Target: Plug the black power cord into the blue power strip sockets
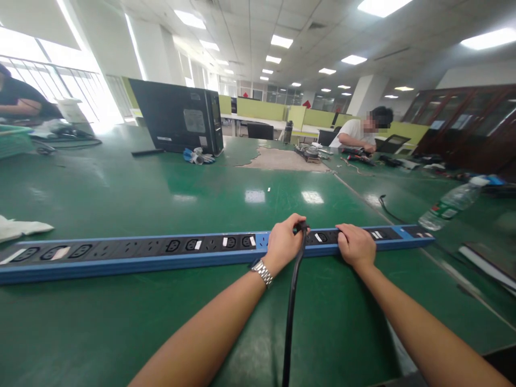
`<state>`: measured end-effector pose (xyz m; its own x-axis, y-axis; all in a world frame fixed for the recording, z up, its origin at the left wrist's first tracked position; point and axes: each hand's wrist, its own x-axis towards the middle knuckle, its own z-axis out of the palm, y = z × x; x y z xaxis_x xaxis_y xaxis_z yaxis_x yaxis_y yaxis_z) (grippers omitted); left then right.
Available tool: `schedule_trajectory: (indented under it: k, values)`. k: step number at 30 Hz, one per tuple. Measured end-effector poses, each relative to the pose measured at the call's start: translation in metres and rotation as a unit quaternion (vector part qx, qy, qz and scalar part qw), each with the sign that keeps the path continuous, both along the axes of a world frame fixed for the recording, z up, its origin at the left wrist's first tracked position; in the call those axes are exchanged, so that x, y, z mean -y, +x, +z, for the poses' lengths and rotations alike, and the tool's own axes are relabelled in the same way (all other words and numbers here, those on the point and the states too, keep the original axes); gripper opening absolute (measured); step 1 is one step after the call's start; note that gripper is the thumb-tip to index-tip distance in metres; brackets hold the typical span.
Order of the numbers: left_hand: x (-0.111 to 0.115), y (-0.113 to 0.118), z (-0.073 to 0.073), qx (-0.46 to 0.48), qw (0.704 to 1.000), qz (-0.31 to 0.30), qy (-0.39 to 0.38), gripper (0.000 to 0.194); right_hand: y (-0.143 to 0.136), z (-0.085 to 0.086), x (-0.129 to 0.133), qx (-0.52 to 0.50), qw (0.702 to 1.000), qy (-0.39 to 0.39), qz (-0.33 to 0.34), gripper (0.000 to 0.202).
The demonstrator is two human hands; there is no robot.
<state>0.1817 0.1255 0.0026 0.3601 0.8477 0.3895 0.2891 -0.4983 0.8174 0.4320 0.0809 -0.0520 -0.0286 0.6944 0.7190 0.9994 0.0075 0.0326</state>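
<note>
A long blue power strip (133, 263) with black sockets lies across the green table in front of me. My left hand (282, 241), with a metal watch on its wrist, grips a black plug (303, 226) over the strip, right of the blue section. From the plug a thick black cable (293, 301) runs down toward me. Whether the plug sits in a socket is hidden by the fingers. My right hand (357, 246) is closed around the strip's edges farther right. White labels stick beside several sockets.
A water bottle (451, 204) leans at the strip's right end. At the back stand a black computer case (177, 115) and work gloves (198, 156). A co-worker (357, 134) handles parts at the right; another person (24, 99) is far left. A green basket (16, 141) sits at the left edge.
</note>
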Motion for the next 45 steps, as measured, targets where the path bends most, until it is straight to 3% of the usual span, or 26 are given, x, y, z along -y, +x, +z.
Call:
schedule_trajectory:
  k: [4, 7, 10, 15, 20, 33, 40, 45]
  values:
    - [0.003, 0.008, -0.001, -0.098, 0.995, 0.02, 0.028, 0.027, -0.001, 0.001, 0.0, -0.01, 1.0, -0.005, 0.002, 0.035]
    - [0.008, 0.012, 0.003, -0.132, 0.988, -0.016, 0.078, 0.028, -0.001, 0.001, 0.0, -0.015, 1.0, -0.015, 0.003, 0.035]
    - [0.009, 0.014, 0.003, -0.126, 0.987, -0.037, 0.093, 0.03, -0.001, 0.002, 0.0, -0.019, 1.0, -0.016, 0.003, 0.036]
    - [-0.002, 0.012, 0.001, -0.076, 0.997, -0.001, 0.003, 0.027, -0.003, 0.005, 0.001, -0.023, 1.0, -0.018, 0.003, 0.036]
    - [-0.006, 0.011, 0.004, -0.07, 0.997, -0.004, -0.02, 0.024, -0.003, 0.004, 0.001, -0.028, 0.999, -0.015, 0.002, 0.036]
    - [0.002, 0.011, 0.0, -0.136, 0.99, 0.017, 0.038, 0.027, -0.003, 0.004, 0.001, -0.031, 0.999, -0.012, 0.003, 0.035]
    - [0.004, 0.011, -0.003, -0.118, 0.992, 0.015, 0.043, 0.025, -0.004, 0.004, 0.001, -0.024, 1.0, -0.006, 0.003, 0.035]
    - [0.009, 0.014, -0.001, -0.177, 0.978, 0.019, 0.105, 0.029, -0.004, 0.004, 0.001, -0.02, 1.0, -0.007, 0.003, 0.035]
